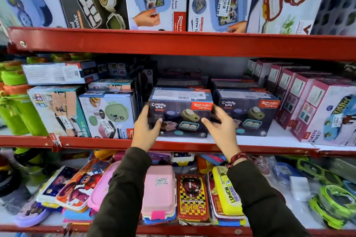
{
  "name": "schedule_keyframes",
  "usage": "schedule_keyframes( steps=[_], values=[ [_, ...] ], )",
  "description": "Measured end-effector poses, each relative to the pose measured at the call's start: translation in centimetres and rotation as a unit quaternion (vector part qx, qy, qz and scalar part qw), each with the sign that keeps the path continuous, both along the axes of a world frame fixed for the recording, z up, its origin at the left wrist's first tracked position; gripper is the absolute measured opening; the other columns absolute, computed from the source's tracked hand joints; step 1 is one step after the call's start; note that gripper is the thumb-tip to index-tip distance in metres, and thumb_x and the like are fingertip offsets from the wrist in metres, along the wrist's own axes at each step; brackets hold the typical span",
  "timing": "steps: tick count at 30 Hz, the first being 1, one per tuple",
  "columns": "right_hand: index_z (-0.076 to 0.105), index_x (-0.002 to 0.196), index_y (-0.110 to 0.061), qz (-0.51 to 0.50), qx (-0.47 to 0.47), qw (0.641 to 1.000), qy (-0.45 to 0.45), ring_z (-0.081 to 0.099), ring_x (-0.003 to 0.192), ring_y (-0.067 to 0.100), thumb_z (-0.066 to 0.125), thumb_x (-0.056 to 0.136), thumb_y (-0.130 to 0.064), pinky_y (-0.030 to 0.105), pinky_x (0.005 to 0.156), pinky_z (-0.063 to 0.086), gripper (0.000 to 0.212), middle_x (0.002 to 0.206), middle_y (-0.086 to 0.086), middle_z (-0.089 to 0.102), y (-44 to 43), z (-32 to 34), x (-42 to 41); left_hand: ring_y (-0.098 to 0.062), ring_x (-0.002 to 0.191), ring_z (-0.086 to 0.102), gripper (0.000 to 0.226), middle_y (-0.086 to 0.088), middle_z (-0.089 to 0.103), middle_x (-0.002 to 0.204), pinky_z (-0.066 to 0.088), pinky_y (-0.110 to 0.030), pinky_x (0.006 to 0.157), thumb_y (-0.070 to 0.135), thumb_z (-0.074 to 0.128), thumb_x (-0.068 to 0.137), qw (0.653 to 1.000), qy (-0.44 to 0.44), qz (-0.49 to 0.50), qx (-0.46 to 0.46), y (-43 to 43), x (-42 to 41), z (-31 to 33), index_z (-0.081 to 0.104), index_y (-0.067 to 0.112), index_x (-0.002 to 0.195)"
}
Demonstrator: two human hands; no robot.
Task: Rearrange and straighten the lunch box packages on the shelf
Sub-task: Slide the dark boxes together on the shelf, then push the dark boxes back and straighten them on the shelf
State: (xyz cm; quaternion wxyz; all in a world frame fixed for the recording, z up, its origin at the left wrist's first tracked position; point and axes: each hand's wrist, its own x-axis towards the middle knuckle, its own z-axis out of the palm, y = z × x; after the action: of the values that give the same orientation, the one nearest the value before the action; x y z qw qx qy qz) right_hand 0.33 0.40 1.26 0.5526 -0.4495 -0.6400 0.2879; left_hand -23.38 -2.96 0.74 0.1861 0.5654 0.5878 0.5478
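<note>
Dark-blue cardboard "Crunchy bite" lunch box package (180,116) sits at front of middle red shelf (173,145), roughly square to edge. Left hand (145,131) grips its left end; right hand (221,129) spread loose, beside right end. Twin package (248,115) adjacent, straight. Left-side stacks (81,100) look untidy: work remains.

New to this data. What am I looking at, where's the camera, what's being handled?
No robot here: a person works with two bare hands, filmed by one wide-angle camera on their head, looking forward and down. They face red store shelves stocked with lunch boxes. The left hand grips the left end of a dark Crunchy Bite box on the middle shelf; the right hand is open at its right end, fingers spread, contact unclear. A matching box stands beside it, pink cartons further right. Loose plastic lunch boxes lie on the shelf below.
</note>
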Motion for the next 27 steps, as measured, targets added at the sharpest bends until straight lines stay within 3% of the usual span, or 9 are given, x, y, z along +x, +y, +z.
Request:
schedule_keyframes(
  steps=[2,9,12,16,20,21,23,25,27],
  values=[
    [0.056,0.145,-0.013,-0.01,-0.005,1.0,-0.018,0.062,0.129,0.018,0.073,0.091,-0.006,0.04,0.109,0.054,0.057,0.135,-0.001,0.067,0.6,0.0,-0.4,-0.032,0.144,0.053,0.069,-0.016,0.055,0.154,0.044,-0.053,0.121,0.006,0.066,0.098,1.0,-0.005,0.013,-0.013,0.5,0.1,0.0,0.034,0.01,0.16],
    [0.05,0.15,-0.007,-0.046,-0.029,0.997,-0.047,0.059,0.134,0.023,0.069,0.095,-0.014,0.031,0.108,0.051,0.059,0.146,0.013,0.062,1.8,-0.2,-1.3,-0.02,0.134,0.056,0.067,-0.016,0.061,0.148,0.041,-0.029,0.111,0.006,0.064,0.1,0.999,-0.005,0.014,-0.029,1.7,-0.2,-0.3,0.035,0.01,0.159],
    [0.045,0.153,-0.012,-0.045,-0.03,0.998,-0.039,0.056,0.139,0.025,0.067,0.097,-0.02,0.04,0.112,0.051,0.06,0.15,0.012,0.059,1.4,-0.4,-1.5,-0.02,0.135,0.055,0.065,-0.013,0.058,0.15,0.041,-0.03,0.113,0.011,0.062,0.102,1.0,-0.019,0.009,-0.023,1.6,0.0,-0.3,0.032,0.013,0.16],
    [0.041,0.154,-0.022,-0.041,-0.025,0.999,0.021,0.05,0.141,0.019,0.055,0.103,-0.033,0.032,0.111,0.045,0.053,0.156,0.004,0.051,0.1,-0.7,-2.1,-0.015,0.143,0.046,0.053,-0.003,0.05,0.157,0.035,-0.033,0.122,0.04,0.041,0.11,0.99,-0.136,-0.024,-0.002,0.9,1.0,0.1,0.033,0.025,0.161],
    [0.048,0.15,-0.024,-0.033,-0.04,0.997,0.061,0.047,0.138,0.009,0.046,0.106,-0.04,0.041,0.123,0.036,0.046,0.151,-0.003,0.054,-0.4,-0.9,-2.5,-0.015,0.15,0.045,0.078,0.004,0.051,0.16,0.029,-0.045,0.13,0.08,0.035,0.092,0.971,-0.23,-0.054,-0.02,0.8,0.9,0.0,0.04,0.037,0.157],
    [0.049,0.149,-0.024,-0.027,-0.044,0.996,0.07,0.048,0.137,0.007,0.045,0.106,-0.043,0.042,0.124,0.036,0.047,0.15,-0.005,0.055,-0.5,-0.9,-2.4,-0.013,0.149,0.045,0.079,0.006,0.051,0.159,0.029,-0.046,0.13,0.082,0.034,0.091,0.969,-0.24,-0.056,-0.026,0.8,0.8,-0.2,0.041,0.039,0.157],
    [0.052,0.148,-0.028,-0.015,-0.057,0.994,0.091,0.049,0.14,0.007,0.044,0.1,-0.056,0.045,0.124,0.036,0.056,0.15,-0.009,0.056,-0.9,-1.0,-2.3,-0.005,0.136,0.054,0.058,0.011,0.058,0.148,0.032,-0.041,0.127,0.069,0.029,0.103,0.967,-0.248,-0.05,-0.019,0.3,1.0,0.0,0.046,0.043,0.151],
    [0.056,0.14,-0.042,-0.003,-0.065,0.991,0.113,0.05,0.143,0.009,0.044,0.09,-0.067,0.048,0.124,0.038,0.057,0.149,-0.012,0.058,-1.5,-1.1,-2.1,0.005,0.122,0.056,0.04,0.018,0.062,0.133,0.035,-0.034,0.119,0.058,0.025,0.108,0.968,-0.248,-0.044,-0.016,-0.3,1.1,0.2,0.046,0.049,0.141],
    [0.057,0.128,-0.054,0.0,-0.067,0.989,0.128,0.051,0.142,0.01,0.044,0.087,-0.068,0.048,0.123,0.039,0.046,0.146,-0.013,0.06,-2.2,-1.0,-2.0,-0.004,0.135,0.056,0.052,0.014,0.061,0.144,0.033,-0.038,0.124,0.071,0.028,0.101,0.972,-0.23,-0.041,-0.017,-1.0,1.0,0.3,0.048,0.049,0.144]
  ],
)
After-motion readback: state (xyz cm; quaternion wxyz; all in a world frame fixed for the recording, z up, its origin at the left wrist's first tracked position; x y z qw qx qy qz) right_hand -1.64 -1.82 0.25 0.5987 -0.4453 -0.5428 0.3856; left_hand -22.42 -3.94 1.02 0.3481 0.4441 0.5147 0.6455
